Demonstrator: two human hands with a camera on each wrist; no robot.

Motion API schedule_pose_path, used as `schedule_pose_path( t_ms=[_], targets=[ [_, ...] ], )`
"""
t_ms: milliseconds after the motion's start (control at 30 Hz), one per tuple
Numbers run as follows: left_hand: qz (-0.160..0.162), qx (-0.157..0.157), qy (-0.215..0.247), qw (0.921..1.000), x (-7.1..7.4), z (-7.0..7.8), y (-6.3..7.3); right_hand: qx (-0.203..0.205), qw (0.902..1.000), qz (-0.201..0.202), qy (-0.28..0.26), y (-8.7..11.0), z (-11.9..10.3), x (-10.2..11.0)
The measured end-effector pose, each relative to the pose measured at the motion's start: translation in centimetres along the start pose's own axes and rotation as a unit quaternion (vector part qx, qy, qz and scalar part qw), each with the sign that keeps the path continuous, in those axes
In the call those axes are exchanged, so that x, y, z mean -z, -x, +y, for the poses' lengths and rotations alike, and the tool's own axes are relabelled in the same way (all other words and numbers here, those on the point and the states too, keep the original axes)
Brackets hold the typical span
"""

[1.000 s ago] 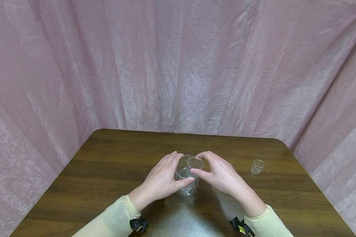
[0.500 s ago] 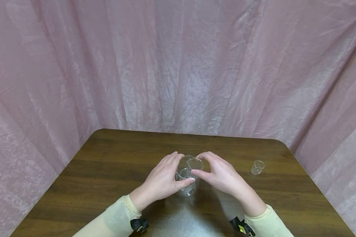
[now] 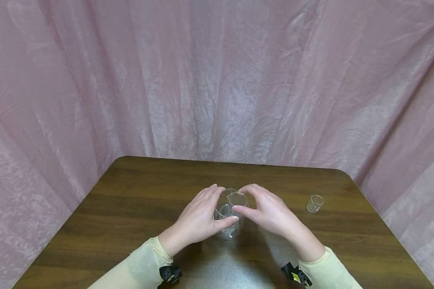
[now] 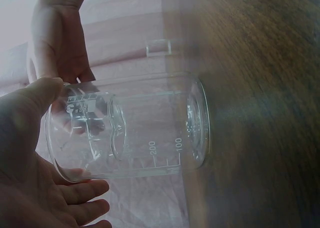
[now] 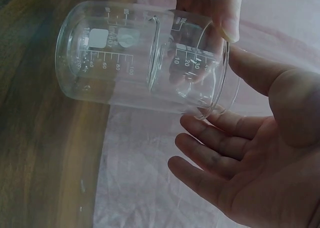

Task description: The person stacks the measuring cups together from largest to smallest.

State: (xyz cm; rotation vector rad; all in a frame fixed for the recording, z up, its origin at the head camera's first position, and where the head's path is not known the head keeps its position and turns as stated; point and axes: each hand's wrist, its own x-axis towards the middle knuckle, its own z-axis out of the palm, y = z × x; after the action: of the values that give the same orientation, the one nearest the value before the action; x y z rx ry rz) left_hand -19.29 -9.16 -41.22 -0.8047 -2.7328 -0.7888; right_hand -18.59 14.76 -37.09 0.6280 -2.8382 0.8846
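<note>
A large clear glass beaker stands upright on the table in front of me. My left hand grips it round its rim, thumb on the near side and fingers on the far side. Inside its lower part sits a medium beaker, marked up to 100. My right hand pinches the rim of a smaller beaker between thumb and index finger; the other fingers are spread loosely. That smaller beaker is within the large beaker's upper part. Whether it touches the medium one I cannot tell.
A tiny glass beaker stands apart at the right of the brown wooden table. Pink curtains hang behind the table and along its sides. Both wrists carry black camera mounts.
</note>
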Motion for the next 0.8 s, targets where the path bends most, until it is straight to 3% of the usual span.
schedule_pose_path(
  t_ms=[800],
  targets=[
    [-0.002,-0.001,0.002,1.0000,0.04,0.10,-0.04,0.021,0.9992,-0.023,0.024,-0.78,-0.43,0.40]
  ],
)
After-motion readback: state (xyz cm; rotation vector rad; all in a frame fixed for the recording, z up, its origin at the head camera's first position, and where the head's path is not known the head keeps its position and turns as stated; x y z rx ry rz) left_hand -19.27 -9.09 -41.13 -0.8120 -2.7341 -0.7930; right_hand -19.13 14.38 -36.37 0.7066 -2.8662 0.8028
